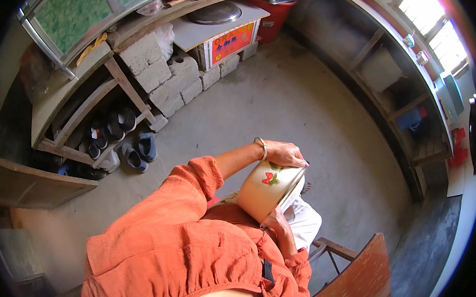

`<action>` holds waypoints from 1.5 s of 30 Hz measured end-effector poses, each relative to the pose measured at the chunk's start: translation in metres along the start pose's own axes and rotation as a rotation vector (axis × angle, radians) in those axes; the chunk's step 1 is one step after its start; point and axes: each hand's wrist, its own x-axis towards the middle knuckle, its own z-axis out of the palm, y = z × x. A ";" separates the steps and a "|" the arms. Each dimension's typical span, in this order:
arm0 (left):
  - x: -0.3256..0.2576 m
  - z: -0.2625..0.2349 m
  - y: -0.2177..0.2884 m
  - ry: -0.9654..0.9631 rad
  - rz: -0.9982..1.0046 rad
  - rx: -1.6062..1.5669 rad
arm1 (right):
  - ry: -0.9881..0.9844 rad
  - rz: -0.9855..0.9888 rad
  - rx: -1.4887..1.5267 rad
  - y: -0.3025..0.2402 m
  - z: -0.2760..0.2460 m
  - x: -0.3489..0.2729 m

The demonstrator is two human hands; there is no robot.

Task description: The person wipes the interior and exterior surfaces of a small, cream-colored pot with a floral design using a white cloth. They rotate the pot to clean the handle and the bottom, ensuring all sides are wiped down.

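Observation:
Over my lap is a cream enamel basin (259, 189) with a red fruit and green leaf print, tipped on its side so its opening faces right. My left hand (285, 154), a bangle at its wrist, is closed over the far edge of the rim. At the near edge, my right hand (277, 220) grips the rim from below. The inside of the basin is mostly hidden. White fabric (306, 220) shows just beyond my right hand, beside the basin.
Several shoes (133, 148) lie by a wooden rack at left. Concrete blocks (165, 88) support a board with a round metal lid (215, 12) and a printed box (231, 43). A red bucket (274, 17) stands behind. Shelving (382, 71) lines the right; a wooden chair (358, 276) is close by.

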 end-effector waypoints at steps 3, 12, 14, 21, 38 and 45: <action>0.002 0.002 0.001 -0.007 0.028 0.016 | 0.038 0.012 0.008 0.003 0.004 -0.011; -0.017 -0.008 0.036 -0.020 -0.049 0.080 | 0.112 -0.014 0.009 -0.002 0.006 -0.027; -0.022 -0.008 0.044 0.007 -0.037 0.129 | 0.117 -0.016 0.011 -0.001 0.006 -0.030; -0.026 -0.012 0.049 0.027 -0.125 0.168 | 0.106 -0.008 -0.007 0.005 0.008 -0.027; 0.003 -0.006 0.034 -0.049 -0.179 0.114 | 0.380 -0.148 1.108 -0.037 -0.027 0.050; -0.009 -0.012 0.011 0.089 -0.172 0.057 | 0.259 -0.061 0.712 -0.027 0.002 0.049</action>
